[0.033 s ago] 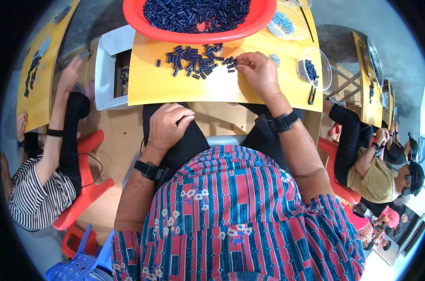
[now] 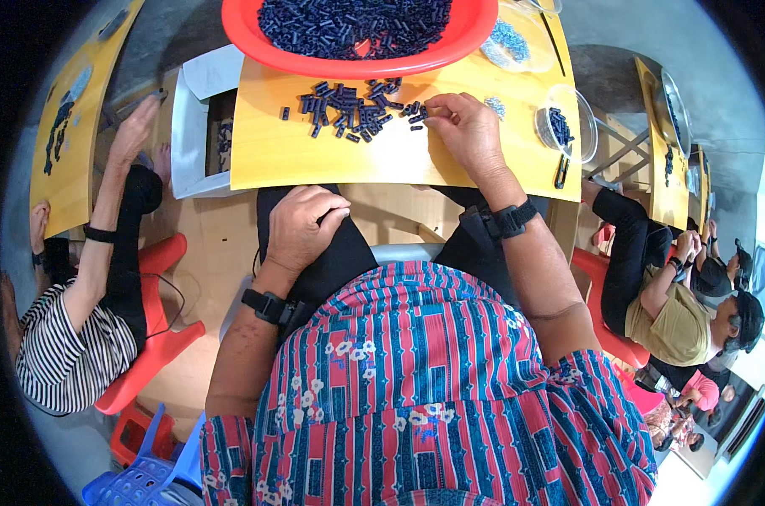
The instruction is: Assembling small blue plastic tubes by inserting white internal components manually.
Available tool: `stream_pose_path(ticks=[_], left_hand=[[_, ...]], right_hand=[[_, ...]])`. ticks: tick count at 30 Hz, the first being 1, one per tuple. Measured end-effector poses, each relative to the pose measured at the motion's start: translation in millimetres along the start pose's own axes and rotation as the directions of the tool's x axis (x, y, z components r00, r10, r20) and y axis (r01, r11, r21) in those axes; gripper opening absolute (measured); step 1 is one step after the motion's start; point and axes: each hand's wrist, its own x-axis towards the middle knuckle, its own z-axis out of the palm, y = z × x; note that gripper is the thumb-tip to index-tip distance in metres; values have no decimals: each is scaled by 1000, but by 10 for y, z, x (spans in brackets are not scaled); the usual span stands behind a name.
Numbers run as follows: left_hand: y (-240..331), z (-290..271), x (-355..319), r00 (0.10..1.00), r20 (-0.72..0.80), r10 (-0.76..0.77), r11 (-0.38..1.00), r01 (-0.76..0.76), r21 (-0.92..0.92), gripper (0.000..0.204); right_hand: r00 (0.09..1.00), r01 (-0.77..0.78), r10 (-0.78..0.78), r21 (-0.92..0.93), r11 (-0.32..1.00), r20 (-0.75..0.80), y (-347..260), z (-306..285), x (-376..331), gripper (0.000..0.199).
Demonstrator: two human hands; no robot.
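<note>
On the yellow table lies a loose pile of small black tube-like pieces (image 2: 344, 107). My right hand (image 2: 467, 132) is at the pile's right end, with thumb and forefinger pinched together beside a few of the pieces. Whatever sits between those fingertips is too small to make out. Below the table edge, my left hand (image 2: 305, 226) rests on my thigh, its fingers curled in and the palm hidden. Beyond the pile stands a large red basin (image 2: 256, 42) filled with many more black pieces.
At the table's right are a clear round tub (image 2: 591, 126) holding black pieces, a few joined black pieces (image 2: 561, 171), and small pale-blue bits (image 2: 507, 42). An open white box (image 2: 188, 126) adjoins the left edge. Co-workers sit on red stools (image 2: 159, 287) at both sides.
My hands and the pile have not visibly moved. The left co-worker's raised hand has shifted slightly up and to the right.
</note>
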Motion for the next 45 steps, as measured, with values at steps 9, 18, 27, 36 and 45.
stream_pose_path(ticks=[9,18,27,36,45], left_hand=[[-15,-2,1,1000,8,10,1000,-10,25,5],[-61,39,9,999,-37,23,999,-22,26,5],[-93,3,-33,998,50,-23,994,28,-106,6],[291,15,120,953,214,-212,457,291,-840,24],[67,143,155,914,341,-220,226,388,-894,19]], right_hand=[[995,86,-79,-106,991,64,-20,-30,47,28],[992,82,-71,-110,991,104,64,-21,87,21],[987,41,-81,267,963,140,-228,-83,-237,21],[887,324,-409,340,883,215,-739,-56,-600,23],[895,270,-387,421,866,221,-718,83,-591,24]])
